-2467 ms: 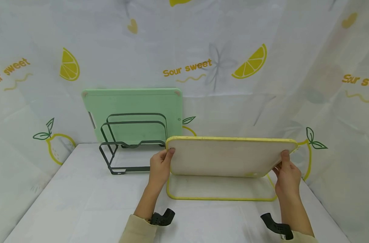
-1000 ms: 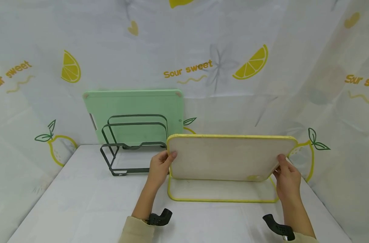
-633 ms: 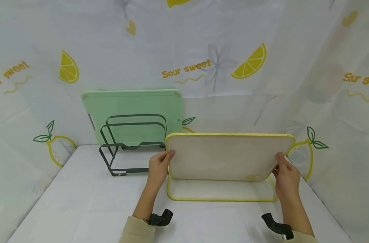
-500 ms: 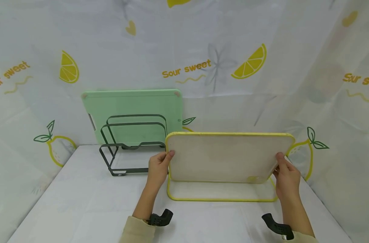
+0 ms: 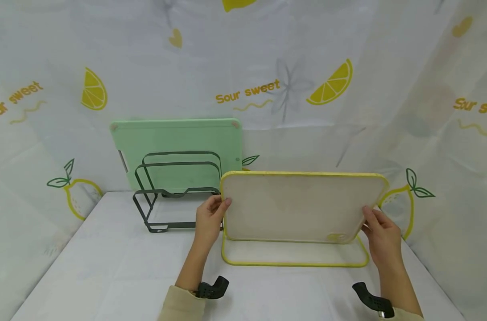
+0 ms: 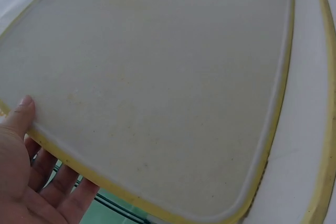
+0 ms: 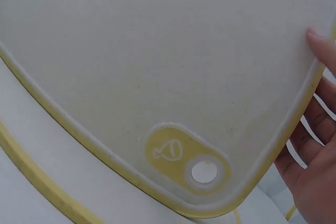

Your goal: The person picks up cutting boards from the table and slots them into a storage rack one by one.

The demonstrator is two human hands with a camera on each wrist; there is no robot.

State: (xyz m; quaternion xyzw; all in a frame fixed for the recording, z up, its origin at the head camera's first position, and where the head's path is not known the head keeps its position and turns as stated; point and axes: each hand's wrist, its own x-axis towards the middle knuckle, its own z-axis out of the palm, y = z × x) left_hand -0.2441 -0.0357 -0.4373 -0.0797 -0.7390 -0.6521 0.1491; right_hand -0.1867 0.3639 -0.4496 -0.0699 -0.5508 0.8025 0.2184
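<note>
A white cutting board with a yellow rim (image 5: 299,207) is held up at a tilt, its broad face toward me. My left hand (image 5: 209,218) grips its left edge, thumb on the front face and fingers behind. On the right edge my right hand (image 5: 383,238) pinches it the same way. In the right wrist view a yellow oval patch (image 7: 167,150) with a drumstick-like mark and a hole shows near one corner. Beneath lies a second yellow-rimmed white board (image 5: 295,256), flat on the table and partly hidden by the raised one.
Left of the boards stands a dark wire rack (image 5: 179,224), its right end close to my left hand. A green cutting board (image 5: 175,138) stands upright at the rack's back. Behind everything hangs a lemon-print sheet (image 5: 243,53), and white cloth (image 5: 107,267) covers the table.
The held board has tipped more upright, its top edge rising and its face showing taller. My right hand has shifted slightly along the right edge. Rack, green board and lower board stay put.
</note>
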